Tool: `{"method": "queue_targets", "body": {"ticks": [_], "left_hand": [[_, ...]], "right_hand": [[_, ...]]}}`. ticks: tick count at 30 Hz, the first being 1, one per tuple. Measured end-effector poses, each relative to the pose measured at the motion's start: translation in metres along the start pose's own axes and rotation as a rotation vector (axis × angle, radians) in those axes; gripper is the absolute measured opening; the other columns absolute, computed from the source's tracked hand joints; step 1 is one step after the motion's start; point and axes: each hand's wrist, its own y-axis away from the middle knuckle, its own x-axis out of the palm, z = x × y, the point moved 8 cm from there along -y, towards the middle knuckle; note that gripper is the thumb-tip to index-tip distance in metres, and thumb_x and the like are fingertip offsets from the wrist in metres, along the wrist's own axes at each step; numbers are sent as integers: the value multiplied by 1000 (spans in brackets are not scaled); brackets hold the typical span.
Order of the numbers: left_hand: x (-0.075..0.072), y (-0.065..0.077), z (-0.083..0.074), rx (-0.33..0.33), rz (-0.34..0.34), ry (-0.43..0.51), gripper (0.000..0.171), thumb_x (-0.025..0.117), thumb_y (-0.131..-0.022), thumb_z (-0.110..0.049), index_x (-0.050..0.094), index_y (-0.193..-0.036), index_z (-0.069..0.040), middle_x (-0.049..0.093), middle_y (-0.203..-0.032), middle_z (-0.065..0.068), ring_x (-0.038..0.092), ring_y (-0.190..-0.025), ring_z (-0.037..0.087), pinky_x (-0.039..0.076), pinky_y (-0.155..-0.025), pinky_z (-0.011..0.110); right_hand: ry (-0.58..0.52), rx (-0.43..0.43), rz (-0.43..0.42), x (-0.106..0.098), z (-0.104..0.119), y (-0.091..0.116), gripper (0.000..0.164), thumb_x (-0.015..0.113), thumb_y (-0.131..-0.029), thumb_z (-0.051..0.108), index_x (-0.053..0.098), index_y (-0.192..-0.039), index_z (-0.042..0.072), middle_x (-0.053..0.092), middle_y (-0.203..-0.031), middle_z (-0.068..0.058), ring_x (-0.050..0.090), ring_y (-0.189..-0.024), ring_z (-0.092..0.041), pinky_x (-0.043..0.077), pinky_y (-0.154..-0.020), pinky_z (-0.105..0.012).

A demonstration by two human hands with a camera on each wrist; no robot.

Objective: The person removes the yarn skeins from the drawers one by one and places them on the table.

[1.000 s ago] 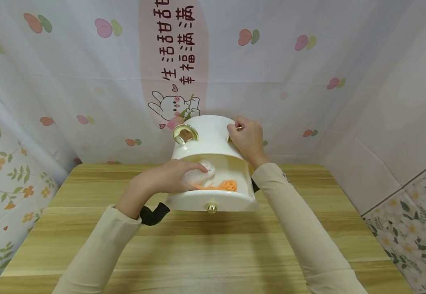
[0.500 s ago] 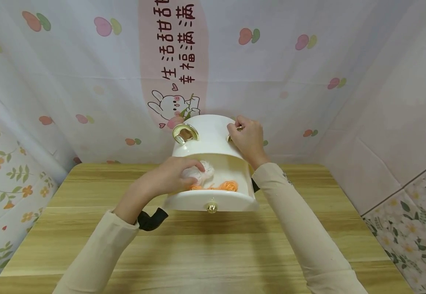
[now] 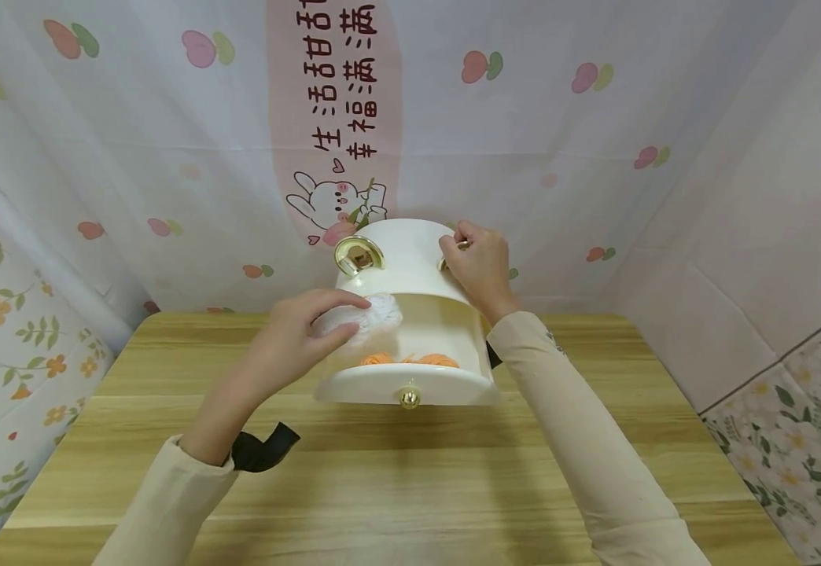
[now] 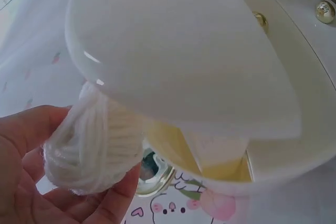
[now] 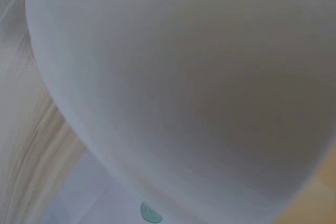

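- Pinching between thumb and fingers, the left hand [image 3: 297, 326] holds a soft bundle of wound white yarn [image 3: 384, 311], left of the head view's centre.
- The bundle's long axis appears to run across the frame, rising slightly rightward; its free end projects past the fingertips.
- The glossy white drawer with a curved front [image 3: 354, 387] stands open, below and right of that end; whether bundle and drawer touch cannot be told.
- This offset is judged the governing relation, the left hand being nearer.
- Small orange yarn bundles [image 3: 439, 360] lie inside, behind the drawer's front.
- Higher and to the right, the right hand [image 3: 479, 261] grips a shiny gold handle [image 3: 442, 265], mostly covered.
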Motion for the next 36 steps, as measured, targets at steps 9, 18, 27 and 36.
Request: {"method": "queue_targets", "body": {"ticks": [9,18,27,36], "left_hand": [[-30,31,22,-88,-203,39,33,68,-84,-8,63,-116,-11,64,-113,8,58,-98,14,44,-77,10],[-35,69,79,-267,-224,-56,34,64,-86,-11,57,-119,-4,60,-104,15,56,-93,22,46,-68,13],[-9,100,141,-417,-155,-146,33,70,-81,-9,59,-110,3,57,-85,13,51,-77,21,41,-63,23],[36,121,174,-530,19,-173,36,67,-82,-12,53,-109,7,55,-85,17,49,-72,23,39,-59,29]], "right_hand": [[-12,13,9,1,-3,0,27,55,-77,9,43,-53,9,41,-46,-2,35,-47,-14,26,-48,-23],[-21,10,10,2,-2,0,27,54,-77,8,42,-52,10,37,-45,1,31,-45,-12,23,-45,-23],[-19,9,10,0,-1,-1,28,54,-77,8,42,-52,9,37,-45,2,31,-46,-12,23,-46,-23],[-20,17,13,2,-1,-1,28,55,-77,8,42,-52,9,36,-45,2,31,-46,-12,22,-46,-22]]}}
